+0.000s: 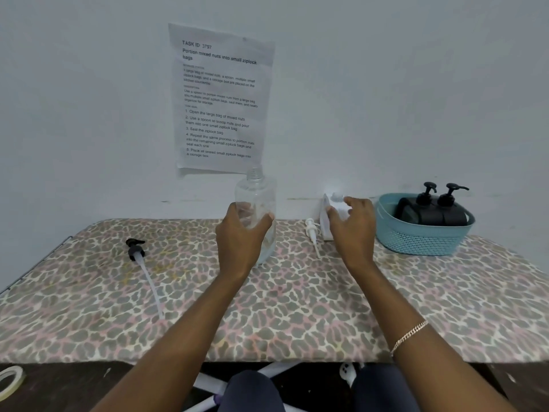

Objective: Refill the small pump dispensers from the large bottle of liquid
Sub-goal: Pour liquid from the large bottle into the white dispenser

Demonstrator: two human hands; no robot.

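A large clear bottle [256, 191] stands upright mid-table with its neck uncapped; my left hand [239, 233] is wrapped around its lower half. My right hand [352, 224] rests with fingers curled on a small white dispenser bottle [332, 215] near the wall; I cannot tell how firm the grip is. A white pump head [312, 233] with its tube lies on the table just left of that bottle. A black pump head [135, 248] with a long clear tube lies at the left of the table.
A teal basket [421, 242] at the right back holds two black pump dispensers [436, 209]. The table has a leopard-print cover [297, 307]. A printed sheet [219, 99] hangs on the wall. A tape roll [10, 382] lies on the floor, lower left.
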